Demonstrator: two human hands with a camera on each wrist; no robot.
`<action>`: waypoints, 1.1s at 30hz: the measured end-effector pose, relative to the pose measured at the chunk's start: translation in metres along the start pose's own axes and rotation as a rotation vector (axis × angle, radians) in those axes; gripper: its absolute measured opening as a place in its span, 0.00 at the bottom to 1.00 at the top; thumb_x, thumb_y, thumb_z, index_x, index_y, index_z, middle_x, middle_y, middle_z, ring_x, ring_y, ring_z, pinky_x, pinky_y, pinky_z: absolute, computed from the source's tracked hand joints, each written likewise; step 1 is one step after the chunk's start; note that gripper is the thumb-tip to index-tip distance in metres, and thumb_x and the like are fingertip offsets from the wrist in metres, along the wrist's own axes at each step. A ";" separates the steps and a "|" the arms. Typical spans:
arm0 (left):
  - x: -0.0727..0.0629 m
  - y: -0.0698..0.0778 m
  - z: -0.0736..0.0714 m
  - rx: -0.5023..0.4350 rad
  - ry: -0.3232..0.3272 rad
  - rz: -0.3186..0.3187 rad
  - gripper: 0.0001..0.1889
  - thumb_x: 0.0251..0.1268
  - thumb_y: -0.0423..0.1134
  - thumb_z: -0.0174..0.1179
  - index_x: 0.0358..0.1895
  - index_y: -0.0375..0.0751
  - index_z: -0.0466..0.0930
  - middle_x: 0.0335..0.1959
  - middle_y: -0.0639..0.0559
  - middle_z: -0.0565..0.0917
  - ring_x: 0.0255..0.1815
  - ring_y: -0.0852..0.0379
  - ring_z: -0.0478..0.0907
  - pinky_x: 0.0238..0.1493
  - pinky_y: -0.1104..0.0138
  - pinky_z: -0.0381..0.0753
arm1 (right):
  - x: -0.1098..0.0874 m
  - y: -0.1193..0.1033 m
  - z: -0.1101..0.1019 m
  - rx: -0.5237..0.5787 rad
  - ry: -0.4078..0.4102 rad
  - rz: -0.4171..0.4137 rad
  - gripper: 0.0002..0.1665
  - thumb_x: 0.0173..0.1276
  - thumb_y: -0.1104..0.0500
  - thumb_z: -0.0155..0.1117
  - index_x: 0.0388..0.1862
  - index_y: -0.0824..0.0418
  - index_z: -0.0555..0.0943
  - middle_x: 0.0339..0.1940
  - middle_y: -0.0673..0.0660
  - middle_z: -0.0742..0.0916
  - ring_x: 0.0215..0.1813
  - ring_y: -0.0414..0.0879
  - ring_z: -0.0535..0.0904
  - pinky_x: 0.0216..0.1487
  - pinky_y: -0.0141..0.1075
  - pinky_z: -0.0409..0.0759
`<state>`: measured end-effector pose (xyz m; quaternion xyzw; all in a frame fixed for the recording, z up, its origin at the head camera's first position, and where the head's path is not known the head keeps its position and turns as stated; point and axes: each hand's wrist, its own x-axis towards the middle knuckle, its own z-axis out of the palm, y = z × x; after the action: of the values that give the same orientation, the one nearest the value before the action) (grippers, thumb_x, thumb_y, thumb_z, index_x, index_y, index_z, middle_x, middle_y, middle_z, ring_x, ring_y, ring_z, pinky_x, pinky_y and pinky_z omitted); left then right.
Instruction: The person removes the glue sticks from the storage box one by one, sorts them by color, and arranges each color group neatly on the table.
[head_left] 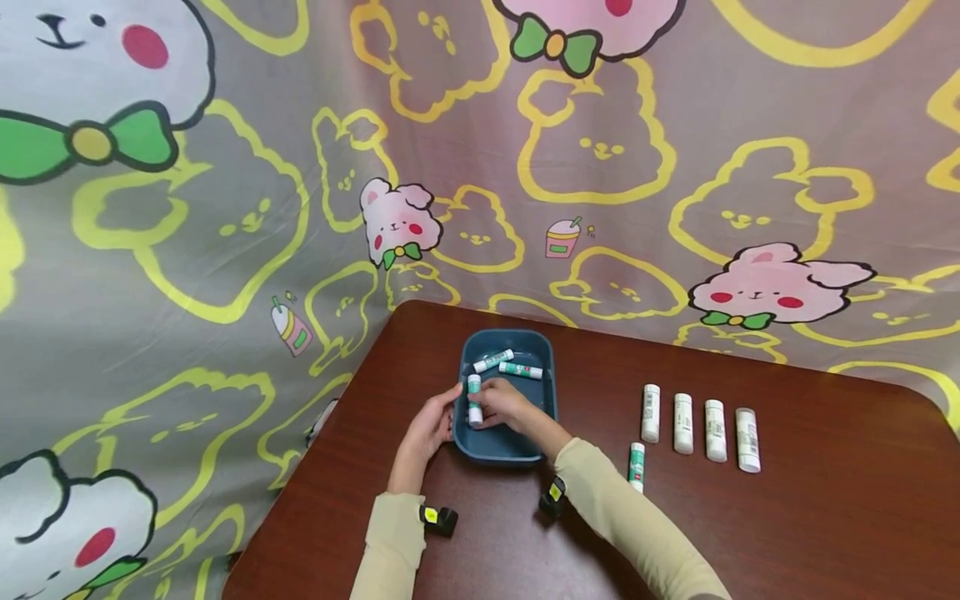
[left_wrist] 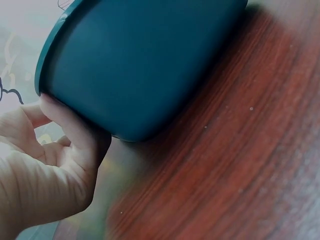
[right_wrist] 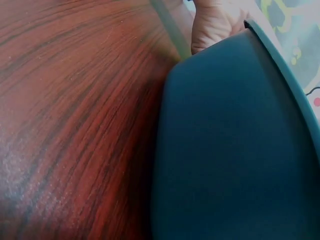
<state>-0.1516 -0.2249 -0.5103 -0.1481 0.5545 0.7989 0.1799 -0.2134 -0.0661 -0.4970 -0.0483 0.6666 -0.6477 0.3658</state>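
Pointing lengthwise along the tray (head_left: 501, 457), white tube (head_left: 475, 402) pinched in right fingers (head_left: 491, 398), left hand (head_left: 433, 418) gripping the tray's edge.

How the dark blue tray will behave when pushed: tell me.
The tray looks stiff: its walls keep a smooth shape where the left hand meets them. Being wide and low, it would probably slide rather than tip. The loose tubes lying inside may roll, being round-sided.

A draped-off corner, whether in a home or a studio cannot be told: grey fabric hangings (head_left: 468, 158) printed with pink cartoon rabbits (head_left: 780, 283) and yellow outlines meet behind a reddish-brown, wood-grained counter (head_left: 840, 500).
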 end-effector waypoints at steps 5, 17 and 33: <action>0.001 0.000 0.001 -0.015 0.011 -0.002 0.21 0.84 0.49 0.46 0.32 0.46 0.81 0.21 0.57 0.80 0.21 0.65 0.74 0.24 0.72 0.74 | 0.000 -0.001 -0.001 -0.035 0.013 0.006 0.08 0.75 0.65 0.62 0.38 0.62 0.70 0.26 0.58 0.85 0.28 0.45 0.85 0.34 0.39 0.85; -0.001 0.001 0.003 -0.022 0.031 0.001 0.18 0.84 0.49 0.47 0.37 0.46 0.83 0.29 0.56 0.86 0.29 0.64 0.81 0.31 0.71 0.79 | -0.005 -0.002 -0.003 -0.074 0.043 -0.005 0.09 0.72 0.63 0.67 0.41 0.62 0.74 0.29 0.54 0.82 0.30 0.44 0.81 0.35 0.38 0.84; -0.001 -0.001 0.003 -0.021 0.104 0.038 0.17 0.82 0.45 0.50 0.35 0.40 0.82 0.22 0.55 0.81 0.23 0.62 0.80 0.26 0.69 0.80 | -0.042 -0.019 -0.033 -0.107 0.081 -0.087 0.27 0.74 0.62 0.65 0.64 0.76 0.70 0.38 0.59 0.86 0.35 0.44 0.83 0.40 0.41 0.86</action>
<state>-0.1502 -0.2220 -0.5101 -0.1808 0.5574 0.7991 0.1341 -0.2090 -0.0191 -0.4654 -0.0705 0.7118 -0.6279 0.3067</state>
